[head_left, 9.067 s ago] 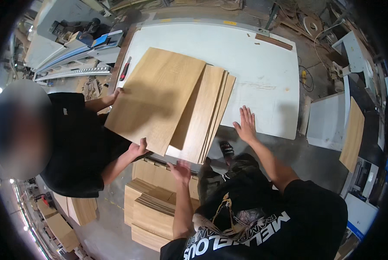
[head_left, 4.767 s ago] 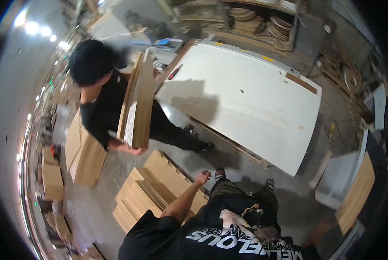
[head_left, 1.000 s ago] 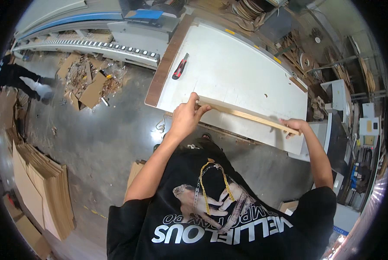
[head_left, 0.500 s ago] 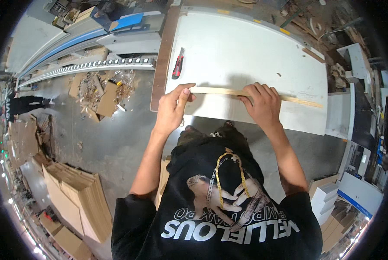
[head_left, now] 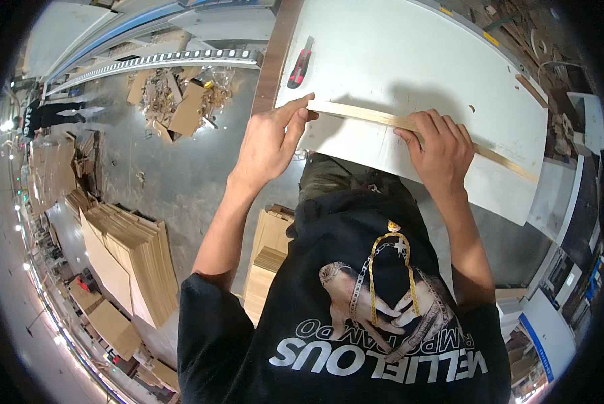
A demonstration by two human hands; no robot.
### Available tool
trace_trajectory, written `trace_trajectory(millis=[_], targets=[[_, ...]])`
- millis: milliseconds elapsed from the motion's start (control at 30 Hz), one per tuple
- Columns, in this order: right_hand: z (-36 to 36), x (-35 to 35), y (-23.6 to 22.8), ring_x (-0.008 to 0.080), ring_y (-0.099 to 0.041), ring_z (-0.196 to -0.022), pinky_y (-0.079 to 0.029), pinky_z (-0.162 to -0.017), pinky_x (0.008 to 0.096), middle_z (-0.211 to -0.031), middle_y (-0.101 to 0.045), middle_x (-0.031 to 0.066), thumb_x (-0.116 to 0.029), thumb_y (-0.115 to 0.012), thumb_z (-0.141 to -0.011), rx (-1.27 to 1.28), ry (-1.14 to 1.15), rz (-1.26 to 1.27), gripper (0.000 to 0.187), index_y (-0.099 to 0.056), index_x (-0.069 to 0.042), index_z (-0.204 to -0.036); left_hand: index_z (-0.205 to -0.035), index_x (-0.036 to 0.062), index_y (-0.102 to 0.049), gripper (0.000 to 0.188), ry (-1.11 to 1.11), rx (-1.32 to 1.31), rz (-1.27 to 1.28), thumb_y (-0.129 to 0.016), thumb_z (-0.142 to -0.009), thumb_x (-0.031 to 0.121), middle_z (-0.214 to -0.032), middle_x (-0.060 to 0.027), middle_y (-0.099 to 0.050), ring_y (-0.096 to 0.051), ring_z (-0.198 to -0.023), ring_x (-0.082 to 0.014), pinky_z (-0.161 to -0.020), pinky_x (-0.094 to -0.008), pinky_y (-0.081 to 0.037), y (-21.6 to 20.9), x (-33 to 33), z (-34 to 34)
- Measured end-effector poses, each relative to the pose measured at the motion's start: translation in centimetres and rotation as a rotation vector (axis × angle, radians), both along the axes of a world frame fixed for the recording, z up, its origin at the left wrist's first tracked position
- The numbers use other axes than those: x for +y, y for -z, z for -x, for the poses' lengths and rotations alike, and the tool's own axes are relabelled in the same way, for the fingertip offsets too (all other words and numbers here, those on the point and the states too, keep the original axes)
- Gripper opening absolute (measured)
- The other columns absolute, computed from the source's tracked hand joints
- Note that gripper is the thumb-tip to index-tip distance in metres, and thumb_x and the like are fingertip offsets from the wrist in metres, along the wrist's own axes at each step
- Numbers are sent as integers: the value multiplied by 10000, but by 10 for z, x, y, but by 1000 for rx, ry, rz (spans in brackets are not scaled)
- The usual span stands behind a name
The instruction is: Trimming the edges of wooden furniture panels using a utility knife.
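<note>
A long, thin wooden strip point(head_left: 366, 114) spans both hands above the near part of a white tabletop point(head_left: 409, 50). My left hand point(head_left: 273, 140) pinches its left end between thumb and fingers. Farther along, my right hand point(head_left: 438, 145) wraps over the strip, and the strip's right part slants out beyond it toward the table's right side. A red and black utility knife point(head_left: 300, 66) lies on the tabletop just beyond my left hand, its blade pointing away from me.
A brown board point(head_left: 277, 57) edges the table's left side. On the floor at left are a heap of cardboard scraps point(head_left: 180, 101) and a stack of flat panels point(head_left: 130, 259). Another person point(head_left: 52, 116) stands at the far left. A small wood piece point(head_left: 531, 90) lies at the table's far right.
The whole view has shifted and turned, so the table sits higher and tilts down to the right. Both hands still hold the strip. The knife lies in the same place on the tabletop.
</note>
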State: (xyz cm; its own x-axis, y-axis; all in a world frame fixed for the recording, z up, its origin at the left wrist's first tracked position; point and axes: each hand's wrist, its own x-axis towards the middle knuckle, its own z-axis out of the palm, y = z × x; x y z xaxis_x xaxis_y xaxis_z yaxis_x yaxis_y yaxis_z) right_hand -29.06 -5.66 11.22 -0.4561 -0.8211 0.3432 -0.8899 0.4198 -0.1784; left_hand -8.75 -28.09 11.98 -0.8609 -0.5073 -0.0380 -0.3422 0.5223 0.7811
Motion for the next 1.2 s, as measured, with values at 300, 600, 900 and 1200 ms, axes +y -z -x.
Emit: trace_trajectory(millis=[300,600,900,1200], targets=[[-1,-10,-8,227,-650,-800,-457,-699,361,-874,-678,6,-357,-807,-836,-9,33,-25,293,-666,-118,-930,-1177,10,-746,278,44,51,173,-546,-1067,170,-906,-133,-803,-768,-728,-268,-675,-362,-581,7,-17,11],[-6,-7,-8,216,-646,-810,-446,-722,352,-877,-677,2,-322,-801,-853,-20,51,-16,266,-660,-113,-936,-1210,17,-750,309,95,-7,95,-546,-1073,205,-886,-118,-806,-741,-682,-216,-650,-335,-557,5,-23,11],[-3,-8,-4,211,-648,-811,-454,-735,354,-879,-685,-4,-326,-807,-857,-21,56,-11,260,-669,-123,-945,-1125,13,-751,300,55,84,132,-541,-1074,221,-899,-117,-804,-774,-749,-248,-693,-375,-579,13,-18,13],[6,-11,-3,206,-670,-844,-461,-738,363,-925,-722,-10,-346,-823,-851,11,38,-57,290,-717,-129,-1012,-1081,15,-745,266,-47,53,209,-555,-1057,199,-878,-132,-792,-773,-767,-290,-706,-387,-582,17,-11,20]])
